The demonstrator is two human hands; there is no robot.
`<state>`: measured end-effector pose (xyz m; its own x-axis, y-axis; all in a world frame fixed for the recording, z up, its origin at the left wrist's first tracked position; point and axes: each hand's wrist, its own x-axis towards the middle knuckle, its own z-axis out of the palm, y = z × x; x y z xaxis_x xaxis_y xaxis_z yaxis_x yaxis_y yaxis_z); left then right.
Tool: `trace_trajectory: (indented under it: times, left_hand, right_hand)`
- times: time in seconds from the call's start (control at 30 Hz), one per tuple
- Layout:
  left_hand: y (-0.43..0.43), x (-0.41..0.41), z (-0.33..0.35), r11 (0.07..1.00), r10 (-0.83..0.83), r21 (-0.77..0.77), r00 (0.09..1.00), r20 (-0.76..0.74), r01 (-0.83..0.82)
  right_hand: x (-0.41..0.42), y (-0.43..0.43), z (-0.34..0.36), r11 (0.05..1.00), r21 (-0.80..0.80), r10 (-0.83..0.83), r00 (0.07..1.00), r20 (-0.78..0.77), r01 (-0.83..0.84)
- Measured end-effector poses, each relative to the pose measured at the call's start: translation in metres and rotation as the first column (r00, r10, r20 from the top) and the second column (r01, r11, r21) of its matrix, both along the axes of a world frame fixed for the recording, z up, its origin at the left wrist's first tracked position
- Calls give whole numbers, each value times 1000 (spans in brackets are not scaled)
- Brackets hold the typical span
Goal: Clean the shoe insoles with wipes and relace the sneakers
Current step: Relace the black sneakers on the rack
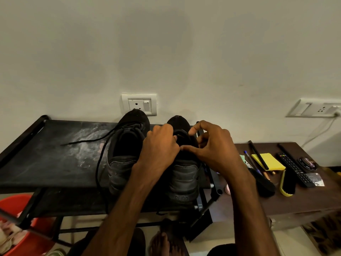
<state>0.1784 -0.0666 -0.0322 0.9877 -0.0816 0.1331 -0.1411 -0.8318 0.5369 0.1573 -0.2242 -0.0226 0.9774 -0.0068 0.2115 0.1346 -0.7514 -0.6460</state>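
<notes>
While on sneaker (184,174), left hand (160,143), right hand (214,145).

Home: shoe rack (55,163), wall socket (139,104).

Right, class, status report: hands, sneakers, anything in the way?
Left hand, right hand: both pinching at tongue of right sneaker. Left sneaker beside it, lace trailing loose across rack. Nothing in the way.

Rack (36,163) top's left half free — one loose lace (86,140) crosses.
</notes>
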Motion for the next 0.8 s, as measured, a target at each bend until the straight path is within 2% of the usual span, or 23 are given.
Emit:
trace_trajectory:
  times: [0.23,0.53,0.8]
  left_hand:
    - [-1,3,-4,1000,-4,-4,1000,24,5]
    - [2,7,-3,1000,-4,21,1000,13,4]
    - [3,11,-3,995,-43,86,999,-20,44]
  right_hand:
    - [1,3,0,999,-33,-7,986,-169,2]
    - [1,9,-4,991,-54,-121,992,-34,119]
    - [6,11,-6,981,-46,-190,982,5,190]
